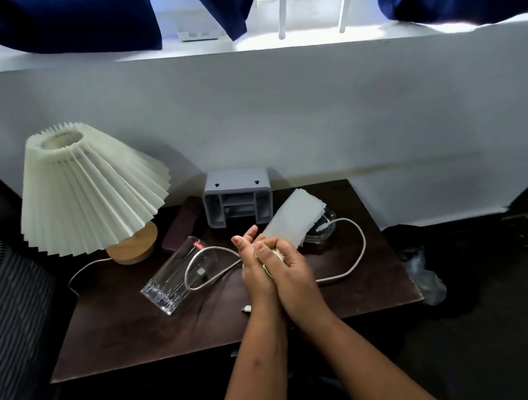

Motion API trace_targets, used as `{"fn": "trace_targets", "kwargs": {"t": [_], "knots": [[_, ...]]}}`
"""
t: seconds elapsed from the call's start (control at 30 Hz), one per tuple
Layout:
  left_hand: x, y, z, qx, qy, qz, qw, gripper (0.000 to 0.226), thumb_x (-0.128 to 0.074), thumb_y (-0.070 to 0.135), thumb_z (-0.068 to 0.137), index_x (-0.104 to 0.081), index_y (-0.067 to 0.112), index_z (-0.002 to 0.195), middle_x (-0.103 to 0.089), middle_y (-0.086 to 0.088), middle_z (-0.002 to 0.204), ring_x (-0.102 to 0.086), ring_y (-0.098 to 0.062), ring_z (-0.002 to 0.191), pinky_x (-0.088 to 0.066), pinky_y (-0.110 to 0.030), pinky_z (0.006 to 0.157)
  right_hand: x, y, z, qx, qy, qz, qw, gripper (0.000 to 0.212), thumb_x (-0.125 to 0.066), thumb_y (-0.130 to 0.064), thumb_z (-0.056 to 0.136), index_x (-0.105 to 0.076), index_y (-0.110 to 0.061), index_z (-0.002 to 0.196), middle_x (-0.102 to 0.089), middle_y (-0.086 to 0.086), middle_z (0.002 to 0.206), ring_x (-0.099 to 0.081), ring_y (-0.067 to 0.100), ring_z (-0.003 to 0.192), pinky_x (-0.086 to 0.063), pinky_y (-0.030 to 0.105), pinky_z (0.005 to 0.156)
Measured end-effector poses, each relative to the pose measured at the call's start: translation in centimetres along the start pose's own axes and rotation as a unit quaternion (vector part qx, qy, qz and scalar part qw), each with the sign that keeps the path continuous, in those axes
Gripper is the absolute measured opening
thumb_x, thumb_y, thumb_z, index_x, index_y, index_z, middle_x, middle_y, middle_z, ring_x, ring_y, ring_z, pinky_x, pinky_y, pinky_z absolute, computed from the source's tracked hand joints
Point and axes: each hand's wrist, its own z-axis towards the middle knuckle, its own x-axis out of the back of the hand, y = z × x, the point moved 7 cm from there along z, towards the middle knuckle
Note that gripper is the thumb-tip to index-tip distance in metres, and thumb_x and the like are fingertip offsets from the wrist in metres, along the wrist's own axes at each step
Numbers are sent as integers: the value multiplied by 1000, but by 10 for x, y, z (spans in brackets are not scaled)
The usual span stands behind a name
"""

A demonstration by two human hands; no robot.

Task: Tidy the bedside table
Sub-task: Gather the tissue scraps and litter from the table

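Left hand [256,272] and right hand [289,267] press together, clamped on a crumpled tissue [293,221], above the bedside table's [172,335] centre.

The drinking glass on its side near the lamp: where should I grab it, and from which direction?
Probably around its mid-body, from above, fingers spanning the ribbed sides. The glass lies tipped, thick base toward the table's front edge, mouth toward the lamp. A white cable loops by the mouth, so stay nearer the base.

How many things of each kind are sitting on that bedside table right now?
Lamp: 1
Drinking glass, on its side: 1
Grey organiser: 1
White cable: 1
White tissue: 1
Clear dish: 1
Dark case: 1
Total: 7
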Motion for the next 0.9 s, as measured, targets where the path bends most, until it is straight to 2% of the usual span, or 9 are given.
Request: {"fn": "trace_targets", "kwargs": {"t": [0.13, 0.23, 0.3, 0.4, 0.5, 0.63, 0.73, 0.8, 0.9], "knots": [[-10, -10, -8, 33, -27, 33, 999, 59, -14, 51, 95, -61, 17, 96, -65, -5, 92, -61, -25, 96, -45, -37, 96, 14, 1, 3, -25, 42, 24, 999, 17, -60, -20, 87, -59, -8, 76, -66, 3, 71, -62, 12, 69, -51, 23, 67], [-22, -19, -15, 71, -60, 26, 995, 66, -11, 50, 96, -60, 8, 107, -65, -7, 94, -61, -21, 92, -49, -26, 86, 27, 5, 9, -29, 85, -15, 996, 20, -63, -21, 82, -60, -14, 64, -65, -5, 60, -62, 10, 63, -54, 31, 68], [-31, -22, -21, 98, -80, 8, 992, 66, -12, 50, 96, -58, 6, 112, -64, -8, 96, -61, -17, 87, -50, -22, 80, 37, 6, 12, -26, 115, -50, 992, 20, -66, -24, 77, -60, -12, 63, -64, -6, 56, -61, 9, 61, -56, 37, 72], [-37, -31, -28, 139, -77, -33, 987, 66, -18, 54, 95, -60, 6, 112, -64, -13, 101, -61, -22, 89, -47, -33, 91, 50, 4, 17, -26, 141, -76, 987, 13, -62, -20, 69, -57, -11, 62, -61, 1, 56, -57, 14, 59, -56, 44, 71], [-35, -40, -29, 153, -65, -40, 985, 64, -25, 52, 96, -58, 1, 118, -66, -13, 98, -62, -23, 90, -48, -32, 85, 59, 2, 20, -28, 167, -74, 983, 9, -59, -11, 64, -54, -4, 63, -61, 16, 60, -54, 20, 58, -54, 44, 63], [-36, -45, -31, 152, -52, -1, 987, 40, -35, 36, 98, -65, 10, 103, -68, -12, 101, -64, -23, 95, -49, -32, 87, 63, -4, 18, -45, 147, 38, 987, 17, -57, 7, 71, -47, -4, 62, -49, 6, 56, -48, 16, 55, -45, 28, 53], [-45, -48, -38, 107, -70, 54, 990, 27, -36, 28, 99, -60, 25, 111, -62, -9, 125, -58, -23, 116, -44, -39, 104, 77, -7, 18, -75, 131, 142, 978, 34, -48, 18, 77, -42, -11, 59, -49, 3, 59, -52, 11, 52, -48, 20, 49], [-58, -50, -48, 77, -107, 99, 986, 29, -35, 23, 99, -54, 31, 120, -57, -4, 133, -54, -20, 122, -39, -42, 109, 102, -7, 21, -92, 161, 192, 964, 34, -45, 20, 78, -46, -10, 63, -54, 7, 65, -57, 16, 58, -51, 23, 52], [-89, -69, -69, 102, -200, 117, 967, 30, -36, 20, 99, -53, 28, 122, -60, -1, 128, -57, -16, 117, -44, -38, 104, 157, -2, 18, -92, 213, 226, 946, 28, -46, 15, 85, -57, -9, 77, -59, 8, 74, -62, 16, 59, -55, 22, 52]]}}
